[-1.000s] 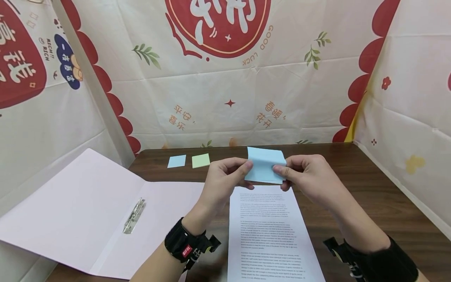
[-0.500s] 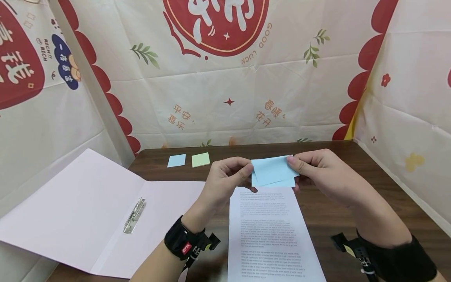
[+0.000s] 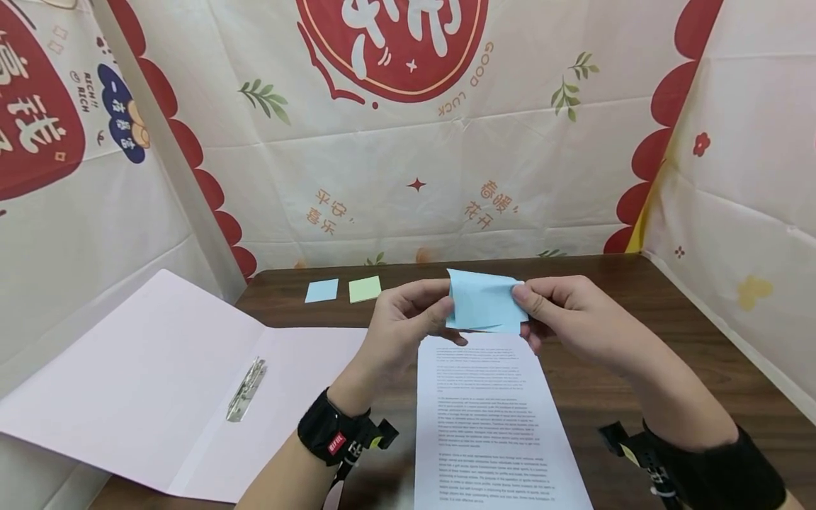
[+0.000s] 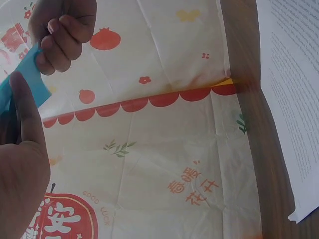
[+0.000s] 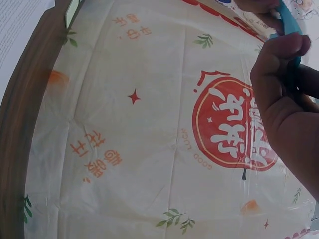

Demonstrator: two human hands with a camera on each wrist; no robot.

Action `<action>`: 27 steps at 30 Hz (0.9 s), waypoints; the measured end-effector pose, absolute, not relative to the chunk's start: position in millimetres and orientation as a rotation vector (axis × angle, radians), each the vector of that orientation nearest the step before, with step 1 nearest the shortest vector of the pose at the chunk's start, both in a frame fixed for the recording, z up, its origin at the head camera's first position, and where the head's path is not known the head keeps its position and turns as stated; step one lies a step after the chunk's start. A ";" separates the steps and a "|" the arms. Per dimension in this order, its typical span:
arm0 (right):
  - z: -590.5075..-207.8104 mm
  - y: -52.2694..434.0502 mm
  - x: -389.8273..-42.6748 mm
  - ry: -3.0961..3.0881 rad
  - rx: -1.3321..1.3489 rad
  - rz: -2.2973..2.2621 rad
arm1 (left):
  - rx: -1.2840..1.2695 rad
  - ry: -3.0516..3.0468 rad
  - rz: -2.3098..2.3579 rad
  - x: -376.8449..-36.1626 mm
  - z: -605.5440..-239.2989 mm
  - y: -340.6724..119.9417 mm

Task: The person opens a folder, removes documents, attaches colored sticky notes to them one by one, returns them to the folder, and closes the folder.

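Head view shows a blue sticky note pad [image 3: 481, 303] held up in the air, just above the top edge of the printed page [image 3: 494, 418]. The left hand [image 3: 408, 319] pinches its left side and the right hand [image 3: 567, 315] pinches its right side. Left of the page lies an open pink folder [image 3: 159, 382]. Behind the page, a small blue note [image 3: 321, 290] and a green note [image 3: 365, 288] sit on the brown table [image 3: 637, 340]
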State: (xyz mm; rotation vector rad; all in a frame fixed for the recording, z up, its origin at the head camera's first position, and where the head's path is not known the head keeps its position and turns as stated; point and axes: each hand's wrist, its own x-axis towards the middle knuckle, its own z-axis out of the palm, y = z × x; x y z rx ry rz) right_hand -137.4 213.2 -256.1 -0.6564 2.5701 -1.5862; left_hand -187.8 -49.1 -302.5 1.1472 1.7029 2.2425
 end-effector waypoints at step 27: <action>-258.6 216.0 -147.2 2.191 -0.596 -1.802 | 1.536 2.399 2.103 -186.6 -311.5 -38.3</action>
